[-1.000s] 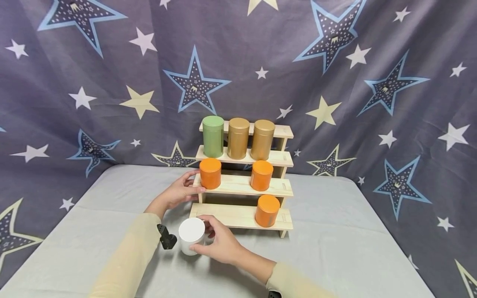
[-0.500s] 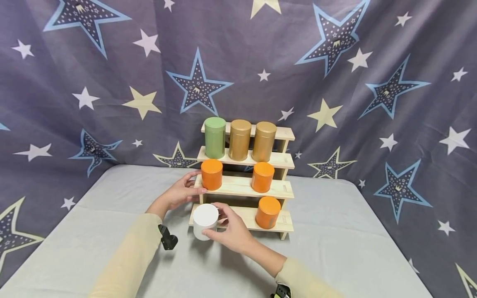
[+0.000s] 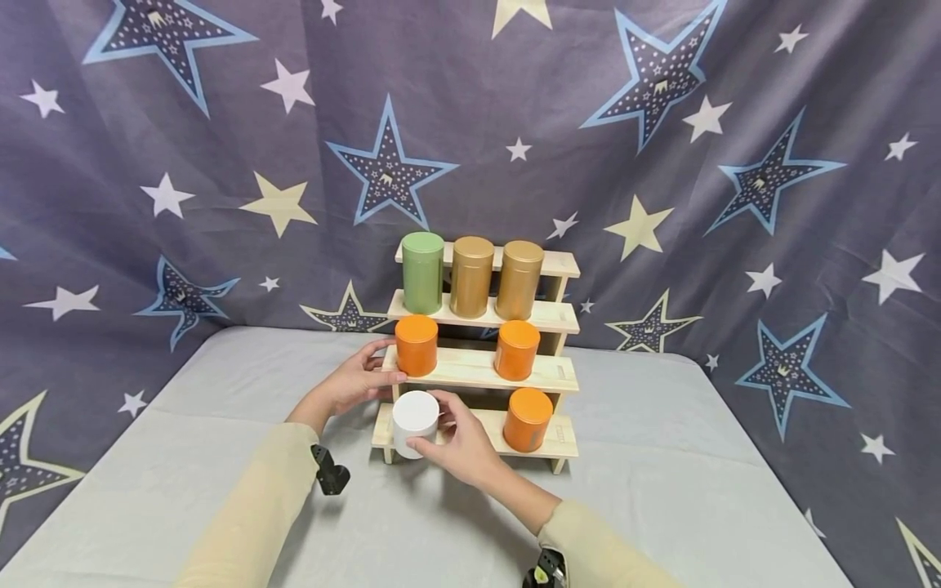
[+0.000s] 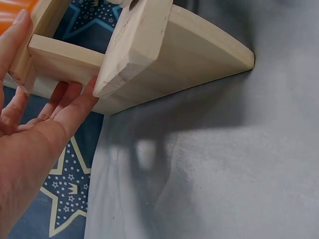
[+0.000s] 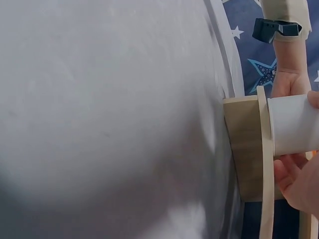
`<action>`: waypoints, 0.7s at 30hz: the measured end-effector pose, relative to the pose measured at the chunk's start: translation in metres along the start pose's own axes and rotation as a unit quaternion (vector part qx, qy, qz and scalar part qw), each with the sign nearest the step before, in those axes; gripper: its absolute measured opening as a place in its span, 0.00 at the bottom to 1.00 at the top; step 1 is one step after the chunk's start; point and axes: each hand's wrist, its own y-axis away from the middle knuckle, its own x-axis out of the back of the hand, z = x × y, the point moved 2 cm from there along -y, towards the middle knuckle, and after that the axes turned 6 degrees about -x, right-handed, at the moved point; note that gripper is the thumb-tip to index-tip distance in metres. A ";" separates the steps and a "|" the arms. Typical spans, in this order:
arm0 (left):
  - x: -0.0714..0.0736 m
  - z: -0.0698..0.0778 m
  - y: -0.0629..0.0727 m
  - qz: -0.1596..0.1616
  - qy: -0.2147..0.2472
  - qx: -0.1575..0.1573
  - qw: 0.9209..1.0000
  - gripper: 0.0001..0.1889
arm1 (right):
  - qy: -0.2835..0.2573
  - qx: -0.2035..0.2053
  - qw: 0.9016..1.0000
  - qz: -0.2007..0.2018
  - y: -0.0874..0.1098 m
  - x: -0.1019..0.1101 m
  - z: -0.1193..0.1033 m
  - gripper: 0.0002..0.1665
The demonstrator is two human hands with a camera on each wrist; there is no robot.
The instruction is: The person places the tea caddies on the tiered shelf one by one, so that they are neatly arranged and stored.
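A white round canister (image 3: pixel 413 426) is pinched between the thumb and fingers of my right hand (image 3: pixel 469 447). It stands upright at the left end of the lowest step of a wooden tiered rack (image 3: pixel 470 366). In the right wrist view the white canister (image 5: pixel 294 125) has its base against the step's board (image 5: pixel 266 149). My left hand (image 3: pixel 353 384) grips the rack's left side, thumb at the second step's edge beside an orange canister (image 3: pixel 416 347). In the left wrist view, the left hand's fingers (image 4: pixel 70 107) curl against the wooden side.
Another orange canister (image 3: pixel 517 351) stands right on the second step, and a third orange canister (image 3: pixel 527 420) right on the lowest. Above are a green canister (image 3: pixel 422 273), a gold canister (image 3: pixel 471 278) and another gold canister (image 3: pixel 519 280). A star-patterned curtain (image 3: pixel 470 73) hangs behind the grey-covered table (image 3: pixel 662 474).
My right hand has lifted the white canister off the table, moving it right and away from me onto the rack's lowest step. The left hand stays at the rack's side.
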 end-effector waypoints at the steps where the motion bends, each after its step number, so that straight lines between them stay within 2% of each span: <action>1: 0.000 0.000 0.000 0.000 0.000 0.001 1.000 0.44 | 0.001 0.000 1.000 0.002 -0.001 0.000 0.000 0.38; 8: 0.000 0.000 0.000 -0.001 -0.003 0.007 1.000 0.44 | 0.003 -0.011 1.000 0.015 -0.006 -0.002 0.002 0.37; 21: 0.001 -0.001 -0.001 -0.007 -0.012 0.002 1.000 0.44 | -0.014 0.000 1.000 0.021 -0.013 -0.005 0.006 0.38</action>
